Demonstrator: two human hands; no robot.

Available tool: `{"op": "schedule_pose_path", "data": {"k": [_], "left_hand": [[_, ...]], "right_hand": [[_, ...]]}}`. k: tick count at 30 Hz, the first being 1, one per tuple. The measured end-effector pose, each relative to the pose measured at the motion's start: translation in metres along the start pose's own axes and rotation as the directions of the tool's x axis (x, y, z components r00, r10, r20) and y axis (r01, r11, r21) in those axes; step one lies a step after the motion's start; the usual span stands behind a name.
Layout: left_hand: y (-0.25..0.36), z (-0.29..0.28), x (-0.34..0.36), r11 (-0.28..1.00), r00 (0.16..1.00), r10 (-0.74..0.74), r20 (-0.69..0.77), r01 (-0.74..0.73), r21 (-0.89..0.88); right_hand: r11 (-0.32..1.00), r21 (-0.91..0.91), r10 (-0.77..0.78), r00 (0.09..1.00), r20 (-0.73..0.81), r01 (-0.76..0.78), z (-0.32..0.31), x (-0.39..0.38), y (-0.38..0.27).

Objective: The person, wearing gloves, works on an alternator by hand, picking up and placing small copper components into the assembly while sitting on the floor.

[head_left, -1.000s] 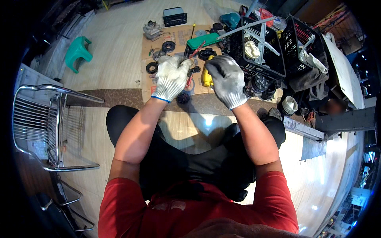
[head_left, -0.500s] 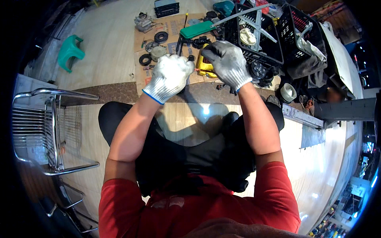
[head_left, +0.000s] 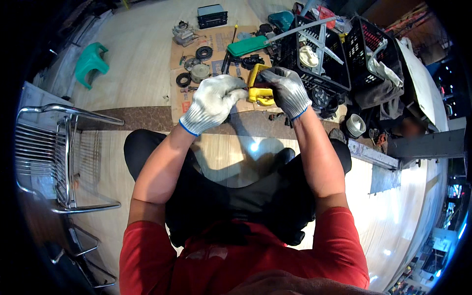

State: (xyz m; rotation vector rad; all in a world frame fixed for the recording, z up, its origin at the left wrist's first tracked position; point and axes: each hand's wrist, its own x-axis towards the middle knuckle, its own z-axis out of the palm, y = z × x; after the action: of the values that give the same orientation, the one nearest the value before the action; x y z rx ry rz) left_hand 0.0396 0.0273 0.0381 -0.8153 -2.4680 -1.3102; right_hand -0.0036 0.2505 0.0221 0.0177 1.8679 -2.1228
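My right hand (head_left: 288,89), in a grey-stained knitted glove, is closed on the right side of a yellow loop-framed tool (head_left: 258,93) with a dark middle. Its exact kind does not show. My left hand (head_left: 210,102), in a whiter glove with a blue cuff edge, is pinched at the tool's left side. A tiny dark bit shows by its fingertips, too small to name. Both hands are raised in front of my knees, above the near edge of a flattened cardboard sheet (head_left: 178,109).
On the cardboard lie black rings (head_left: 204,52), a round beige part (head_left: 199,73), a metal assembly (head_left: 183,34) and a green flat-headed tool (head_left: 247,45). Black crates (head_left: 322,81) stand at right, near a white fan wheel (head_left: 356,125). At left are a green stool (head_left: 92,61) and a metal chair (head_left: 66,152).
The yellow tool has come up with my right hand, which has turned around it. My left hand has shifted right and down, its fingers now pinched beside the tool.
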Motion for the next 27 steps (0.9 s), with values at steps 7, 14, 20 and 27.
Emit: {"op": "schedule_pose_path", "data": {"k": [7,14,20,27], "left_hand": [[-0.02,0.005,0.0,0.974,0.953,-0.171,-0.251,0.202,0.103],[-0.03,0.008,0.003,0.927,0.929,-0.256,-0.268,0.314,0.203],[-0.03,0.019,0.002,0.894,0.977,-0.137,-0.164,0.193,0.405],[-0.021,0.016,-0.003,0.697,0.986,0.084,0.143,-0.16,0.699]], "right_hand": [[0.878,-0.373,-0.389,0.901,-0.191,0.3,0.025,-0.01,-0.001],[0.159,-0.8,-0.816,0.533,0.224,0.579,0.043,-0.02,-0.004],[-0.035,-0.828,-0.802,0.478,0.357,0.56,0.043,-0.022,-0.013],[0.18,-0.862,-0.663,0.705,0.25,0.475,0.023,-0.02,-0.019]]}}
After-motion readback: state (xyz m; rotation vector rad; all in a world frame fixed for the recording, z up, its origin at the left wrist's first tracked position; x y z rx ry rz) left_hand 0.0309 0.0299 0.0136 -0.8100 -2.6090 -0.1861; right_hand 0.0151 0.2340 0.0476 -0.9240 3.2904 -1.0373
